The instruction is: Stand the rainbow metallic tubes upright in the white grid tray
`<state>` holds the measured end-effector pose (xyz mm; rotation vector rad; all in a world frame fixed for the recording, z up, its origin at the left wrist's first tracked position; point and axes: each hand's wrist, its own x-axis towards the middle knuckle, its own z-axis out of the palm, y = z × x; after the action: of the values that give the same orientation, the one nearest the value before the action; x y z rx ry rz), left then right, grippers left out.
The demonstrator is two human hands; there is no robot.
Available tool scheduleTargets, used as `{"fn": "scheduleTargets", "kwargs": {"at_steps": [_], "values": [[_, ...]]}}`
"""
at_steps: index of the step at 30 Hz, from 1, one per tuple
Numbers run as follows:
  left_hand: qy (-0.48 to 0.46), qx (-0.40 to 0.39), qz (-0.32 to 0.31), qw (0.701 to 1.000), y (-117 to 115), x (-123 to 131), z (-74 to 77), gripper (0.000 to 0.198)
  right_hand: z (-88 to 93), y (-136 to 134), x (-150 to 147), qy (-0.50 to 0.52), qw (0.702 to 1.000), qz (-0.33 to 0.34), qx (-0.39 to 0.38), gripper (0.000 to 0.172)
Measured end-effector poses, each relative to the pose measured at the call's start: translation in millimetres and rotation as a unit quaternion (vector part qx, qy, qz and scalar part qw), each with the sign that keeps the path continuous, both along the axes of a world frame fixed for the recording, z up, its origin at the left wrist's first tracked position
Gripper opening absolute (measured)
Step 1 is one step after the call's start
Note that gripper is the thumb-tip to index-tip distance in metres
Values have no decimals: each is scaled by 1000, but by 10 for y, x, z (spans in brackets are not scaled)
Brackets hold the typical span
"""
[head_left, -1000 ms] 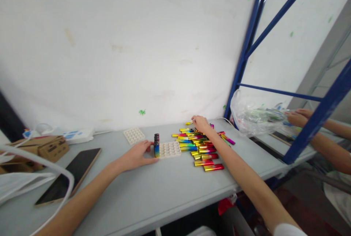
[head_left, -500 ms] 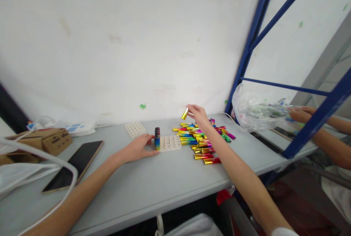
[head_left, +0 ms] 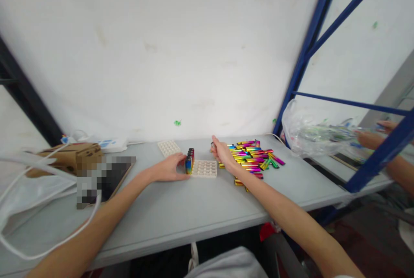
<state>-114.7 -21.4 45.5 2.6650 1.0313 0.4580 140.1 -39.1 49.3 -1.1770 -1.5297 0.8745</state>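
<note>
A white tray with round holes (head_left: 204,168) lies on the grey table (head_left: 200,213). Several rainbow-coloured tubes (head_left: 189,160) stand upright in a row at its left edge. My left hand (head_left: 170,168) rests on the table against that edge, fingers curled beside the standing tubes. My right hand (head_left: 222,155) hovers just right of the tray, fingers closed on one small tube whose end shows at the fingertips. Behind it lies a heap of shiny rainbow tubes (head_left: 252,159).
A second white tray (head_left: 168,148) lies near the wall. At the left are a phone (head_left: 111,179), a cardboard box (head_left: 69,158), a white cable and a power strip. A blue rack post (head_left: 304,54) stands right, with a plastic bag (head_left: 310,133) and another person's hands (head_left: 368,138).
My right hand has carried the tube picked from the heap leftward and down toward the tray. The left hand stays at the tray's edge. The camera view has shifted a little.
</note>
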Motion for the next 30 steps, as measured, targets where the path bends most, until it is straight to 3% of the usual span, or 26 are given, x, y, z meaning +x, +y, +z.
{"fn": "scheduleTargets", "kwargs": {"at_steps": [6,10,14,20,23,26,30], "values": [[13,7,-2,1000,-22,-10,-1,46,-43,-62,-184,7,1000,0,-7,44],[20,17,3,1000,-28,23,-11,54,-140,-29,-189,-10,1000,13,-10,54],[28,17,-5,999,-29,31,0,55,-196,17,-156,26,997,70,-27,60],[16,5,-13,1000,-23,12,8,52,-254,71,-145,-38,992,89,74,38],[14,10,-15,1000,-23,10,1,54,-270,77,-151,-29,991,65,115,33],[9,22,-14,1000,-19,9,-9,55,-274,79,-159,-38,990,38,131,28],[19,20,-11,1000,-8,8,-19,53,-296,83,-185,-143,979,47,140,21]]}}
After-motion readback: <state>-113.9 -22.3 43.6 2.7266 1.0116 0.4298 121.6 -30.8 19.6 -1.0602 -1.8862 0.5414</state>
